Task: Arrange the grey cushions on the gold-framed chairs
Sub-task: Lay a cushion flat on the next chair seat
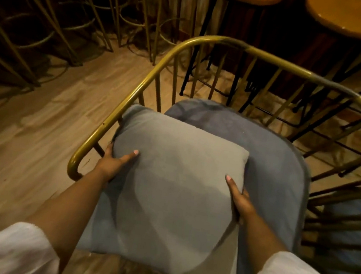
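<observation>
Throw cushion (pixel 176 186): held flat just over the darker seat cushion (pixel 274 152) of the gold-framed chair (pixel 135 91), toward its left rail.
Left hand (pixel 113 163): clamps the left edge, thumb on top.
Right hand (pixel 241 200): clamps the right edge likewise.
Reason: opposed side grips likely keep it level for setting down.

A person holds a square grey cushion (pixel 175 194) over a gold-framed chair (pixel 135 91), the left hand (pixel 113 163) gripping its edge at nine o'clock and the right hand (pixel 241 200) gripping the edge at three o'clock, thumbs on top. Beneath it lies a darker grey seat cushion (pixel 273 161), showing at twelve and three o'clock. Pale sleeves (pixel 11 250) cover both upper arms. Two orange-topped stools (pixel 346 18) stand at one o'clock on the wooden floor (pixel 41 125), and gold hairpin legs (pixel 53 16) crowd ten o'clock.
</observation>
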Demonstrator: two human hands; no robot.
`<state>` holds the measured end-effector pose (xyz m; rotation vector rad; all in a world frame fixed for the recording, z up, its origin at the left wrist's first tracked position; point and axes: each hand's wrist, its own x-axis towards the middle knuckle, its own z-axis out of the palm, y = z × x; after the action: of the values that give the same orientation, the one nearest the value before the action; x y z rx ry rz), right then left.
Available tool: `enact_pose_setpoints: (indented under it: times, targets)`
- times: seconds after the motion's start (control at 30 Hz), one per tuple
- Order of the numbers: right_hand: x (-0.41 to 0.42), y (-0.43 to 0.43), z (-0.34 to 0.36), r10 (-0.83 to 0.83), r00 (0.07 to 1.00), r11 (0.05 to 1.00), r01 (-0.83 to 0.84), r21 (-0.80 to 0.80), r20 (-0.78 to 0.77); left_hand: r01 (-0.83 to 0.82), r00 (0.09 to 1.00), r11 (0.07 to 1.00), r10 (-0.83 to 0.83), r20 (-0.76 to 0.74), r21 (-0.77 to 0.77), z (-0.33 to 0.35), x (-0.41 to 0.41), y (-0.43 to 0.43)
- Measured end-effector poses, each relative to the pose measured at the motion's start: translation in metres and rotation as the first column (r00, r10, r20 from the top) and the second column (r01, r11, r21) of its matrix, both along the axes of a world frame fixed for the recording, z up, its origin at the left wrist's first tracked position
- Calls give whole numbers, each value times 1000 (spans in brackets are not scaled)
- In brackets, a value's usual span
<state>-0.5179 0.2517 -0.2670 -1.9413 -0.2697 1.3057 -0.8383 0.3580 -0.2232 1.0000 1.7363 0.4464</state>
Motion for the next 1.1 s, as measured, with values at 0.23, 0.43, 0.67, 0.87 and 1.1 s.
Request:
enact_pose_setpoints:
  times: [0.23,0.43,0.67,0.87,1.1]
  targets:
    - [2,-7,32,-100,994,992,102,68,-35,-62,998,998,62,8,25,18,27,-1]
    - [36,-19,73,-100,991,985,87,150,88,-86,985,994,75,153,61,26,59,-12]
    - [68,-48,79,-256,955,961,235,145,152,43,974,991,-70,216,128,30,104,-4]
    - [59,-67,56,-358,927,928,340,152,112,178,964,983,-183,191,43,21,115,14]
    - [52,-83,30,-410,909,909,400,118,74,205,969,979,-203,142,0,-6,118,6]
